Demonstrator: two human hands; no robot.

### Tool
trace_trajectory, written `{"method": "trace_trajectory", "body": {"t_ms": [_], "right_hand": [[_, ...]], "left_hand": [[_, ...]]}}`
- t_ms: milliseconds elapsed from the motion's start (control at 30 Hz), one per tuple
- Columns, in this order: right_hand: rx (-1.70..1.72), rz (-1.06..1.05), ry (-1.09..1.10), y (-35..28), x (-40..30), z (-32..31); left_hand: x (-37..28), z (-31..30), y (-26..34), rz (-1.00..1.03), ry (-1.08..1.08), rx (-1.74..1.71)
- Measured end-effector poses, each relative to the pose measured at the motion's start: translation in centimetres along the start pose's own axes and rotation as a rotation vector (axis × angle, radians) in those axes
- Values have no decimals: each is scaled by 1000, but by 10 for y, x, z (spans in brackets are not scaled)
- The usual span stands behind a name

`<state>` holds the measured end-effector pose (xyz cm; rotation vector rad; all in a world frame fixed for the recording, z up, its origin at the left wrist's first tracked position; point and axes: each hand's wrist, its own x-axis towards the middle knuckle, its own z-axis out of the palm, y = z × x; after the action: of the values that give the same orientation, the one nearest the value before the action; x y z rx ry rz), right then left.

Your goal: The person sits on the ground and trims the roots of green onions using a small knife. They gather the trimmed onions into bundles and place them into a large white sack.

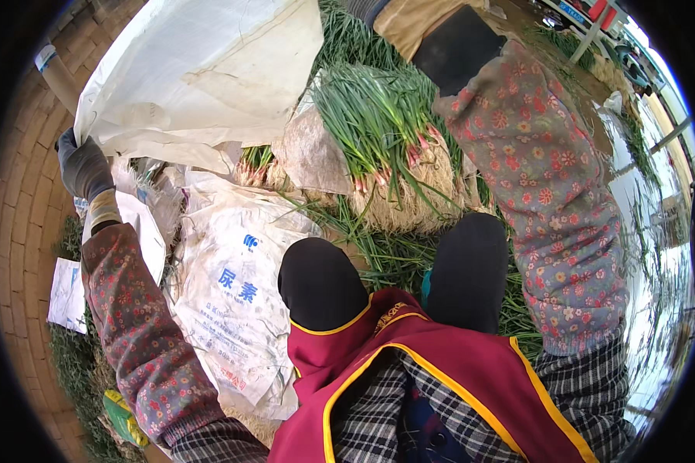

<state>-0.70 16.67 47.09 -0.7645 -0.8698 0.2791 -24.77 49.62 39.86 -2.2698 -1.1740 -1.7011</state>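
My left hand (84, 165), in a grey work glove, grips the lower left corner of a large white plastic sheet (208, 75). The sheet is raised and spread across the upper left. At the top edge, only part of my right hand (364, 8) shows, in a grey glove with a tan cuff; its fingers are out of view. Below it lies a thick bundle of scallions (376, 127) with green leaves, pinkish bases and matted pale roots (408, 199). A smaller scallion bunch (253, 165) peeks out under the sheet's edge.
A white woven sack (237, 289) with blue printing lies left of my knees. Loose green leaves (394, 254) cover the ground between them. Brick paving (26, 231) runs along the left. At right are shiny plastic sheeting (654, 231) and a post with red parts (599, 20).
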Motion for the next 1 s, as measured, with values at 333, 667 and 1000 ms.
{"method": "trace_trajectory", "body": {"t_ms": [333, 667, 1000], "right_hand": [[-197, 933, 299, 207, -160, 95], [-521, 1424, 435, 339, -334, -24], [-923, 1290, -241, 254, -319, -18]], "left_hand": [[-183, -232, -202, -29, -692, -65], [-486, -276, -147, -404, -1360, 329], [-497, -236, -122, -587, -1282, 139]]}}
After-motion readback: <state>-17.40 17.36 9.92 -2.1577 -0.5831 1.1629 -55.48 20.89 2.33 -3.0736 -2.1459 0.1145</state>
